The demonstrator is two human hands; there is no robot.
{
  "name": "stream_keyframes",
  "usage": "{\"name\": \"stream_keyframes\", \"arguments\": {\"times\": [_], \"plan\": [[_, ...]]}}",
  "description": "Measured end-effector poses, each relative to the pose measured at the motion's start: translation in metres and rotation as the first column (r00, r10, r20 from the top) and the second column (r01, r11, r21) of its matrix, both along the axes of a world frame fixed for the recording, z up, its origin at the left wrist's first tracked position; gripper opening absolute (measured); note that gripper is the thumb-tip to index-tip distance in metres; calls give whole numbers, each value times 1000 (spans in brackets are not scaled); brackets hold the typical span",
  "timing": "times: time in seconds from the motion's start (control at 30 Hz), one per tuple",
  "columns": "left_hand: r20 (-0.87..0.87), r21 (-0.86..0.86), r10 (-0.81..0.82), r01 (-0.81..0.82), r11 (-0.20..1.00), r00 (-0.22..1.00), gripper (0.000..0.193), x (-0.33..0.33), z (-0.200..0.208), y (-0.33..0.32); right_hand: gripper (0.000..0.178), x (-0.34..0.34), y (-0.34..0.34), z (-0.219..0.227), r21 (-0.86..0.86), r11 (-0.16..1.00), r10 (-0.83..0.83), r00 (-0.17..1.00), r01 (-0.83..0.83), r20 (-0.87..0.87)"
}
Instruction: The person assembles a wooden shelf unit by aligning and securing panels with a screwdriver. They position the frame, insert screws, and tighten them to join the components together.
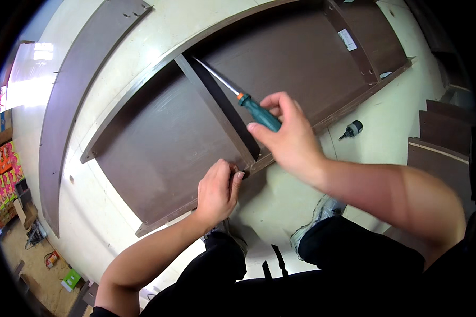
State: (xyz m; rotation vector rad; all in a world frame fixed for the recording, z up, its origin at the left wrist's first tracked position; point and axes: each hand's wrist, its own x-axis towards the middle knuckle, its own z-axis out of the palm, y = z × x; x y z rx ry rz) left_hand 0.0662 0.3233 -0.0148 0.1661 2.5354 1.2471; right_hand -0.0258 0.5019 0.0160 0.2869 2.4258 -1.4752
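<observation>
A brown wooden shelf unit (158,137) lies on the floor before me, with a divider board (217,105) standing across it. In my right hand (293,134) is a screwdriver (262,113) with a green handle and an orange collar. Its metal shaft slants away to the far left, the tip near the divider's far end. My thumb and fingers curl round the back of the handle. My left hand (217,193) is closed over the near side board, close to the divider's near end. The undersides of its fingers are hidden.
A long brown board (74,100) with small metal pins lies at the left. A short dark stubby tool (351,129) rests on the floor to the right. More brown boards (439,153) stand at the right edge. Coloured packages (4,174) and a green box (71,280) are at far left.
</observation>
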Motion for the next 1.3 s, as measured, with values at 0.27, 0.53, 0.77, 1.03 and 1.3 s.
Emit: {"name": "stream_keyframes", "arguments": {"times": [0.27,0.53,0.77,1.03,1.3], "plan": [[-46,-14,123,-124,992,991,13,6,-4,-1,28,13,-48,-45,378,926,64,973,25,-220],[33,119,165,-168,979,986,18,1,-2,-7,39,-11,-41,-29,-268,944,-42,878,191,477],[40,199,191,-195,960,981,19,2,-1,-11,36,0,-29,-52,240,970,62,995,-41,-82],[85,204,160,-175,963,983,19,0,-2,-13,30,-7,-49,-34,25,1000,-2,998,1,68],[54,201,147,-155,967,988,18,-2,-1,-11,41,20,-46,-34,352,920,194,981,-174,-24]]}}
